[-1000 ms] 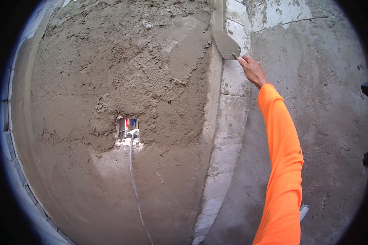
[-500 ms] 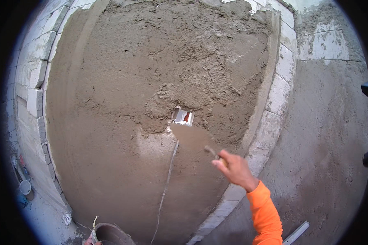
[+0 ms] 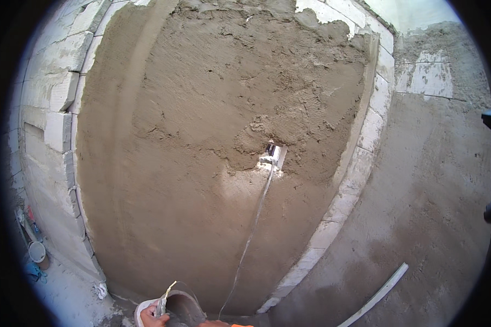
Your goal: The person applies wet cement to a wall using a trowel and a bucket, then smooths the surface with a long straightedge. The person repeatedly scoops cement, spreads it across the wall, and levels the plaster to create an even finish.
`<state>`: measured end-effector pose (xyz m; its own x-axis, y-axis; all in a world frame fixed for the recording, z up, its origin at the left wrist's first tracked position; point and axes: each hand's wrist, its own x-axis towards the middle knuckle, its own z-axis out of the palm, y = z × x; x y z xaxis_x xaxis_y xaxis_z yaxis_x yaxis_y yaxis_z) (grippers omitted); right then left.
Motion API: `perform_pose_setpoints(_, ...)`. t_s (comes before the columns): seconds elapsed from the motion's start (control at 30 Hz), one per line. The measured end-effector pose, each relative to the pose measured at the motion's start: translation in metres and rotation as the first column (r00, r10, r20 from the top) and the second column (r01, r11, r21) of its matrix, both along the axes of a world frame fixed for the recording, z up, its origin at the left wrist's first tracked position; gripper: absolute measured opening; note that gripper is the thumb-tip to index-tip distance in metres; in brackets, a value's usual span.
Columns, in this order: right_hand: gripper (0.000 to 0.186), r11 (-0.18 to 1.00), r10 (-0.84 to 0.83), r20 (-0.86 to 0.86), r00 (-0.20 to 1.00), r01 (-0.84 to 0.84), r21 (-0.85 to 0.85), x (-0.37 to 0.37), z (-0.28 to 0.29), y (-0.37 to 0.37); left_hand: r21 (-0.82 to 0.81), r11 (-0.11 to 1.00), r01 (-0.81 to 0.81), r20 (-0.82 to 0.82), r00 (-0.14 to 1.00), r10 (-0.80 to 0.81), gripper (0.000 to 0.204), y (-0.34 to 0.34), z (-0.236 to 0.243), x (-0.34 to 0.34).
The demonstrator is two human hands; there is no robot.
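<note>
At the lower edge, my left hand point(image 3: 151, 316) is closed on the rim of a bucket point(image 3: 193, 303), where a pale strip sticks up beside the fingers. Grey mortar point(image 3: 174, 321) shows inside it. My right hand point(image 3: 215, 324) is at the bucket's right side, mostly cut off by the frame; its fingers and anything in them are hidden. Ahead stands a wall of wet, brown-grey mortar point(image 3: 169, 201), smoother low down and rougher above. A small opening with a white box point(image 3: 273, 156) sits in it, and a thin grey cable point(image 3: 250, 237) hangs from there.
Bare pale blocks point(image 3: 60, 131) edge the wall at left, and a strip of blocks point(image 3: 341, 204) runs down its right. A grey plastered wall point(image 3: 436, 180) stands farther right, with a long pale strip point(image 3: 379, 294) before it. Another bucket point(image 3: 37, 252) is at far left.
My right hand has dropped from the wall beside the opening to the bucket. The trowel it held is out of sight. The view has shifted, and more of the bucket and left hand shows.
</note>
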<state>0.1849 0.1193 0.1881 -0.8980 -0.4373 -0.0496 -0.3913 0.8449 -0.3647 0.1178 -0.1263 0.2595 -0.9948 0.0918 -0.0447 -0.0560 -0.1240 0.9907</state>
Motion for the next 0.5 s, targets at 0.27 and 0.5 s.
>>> perform_pose_setpoints(0.27, 0.038, 0.937, -0.020, 0.228, 0.973, -0.062, 0.344, 0.034, 0.006, -0.025, 0.028, 0.984, 0.179, 0.129, 0.975, -0.181, 0.036, -0.020, 0.005, 0.000)
perform_pose_setpoints(0.5, 0.060, 0.879, -0.244, 0.299, 0.922, 0.341, -0.332, 0.051, -0.031, -0.055, -0.008, 0.996, 0.084, 0.108, 0.991, -0.083, 0.034, -0.024, 0.001, -0.006)
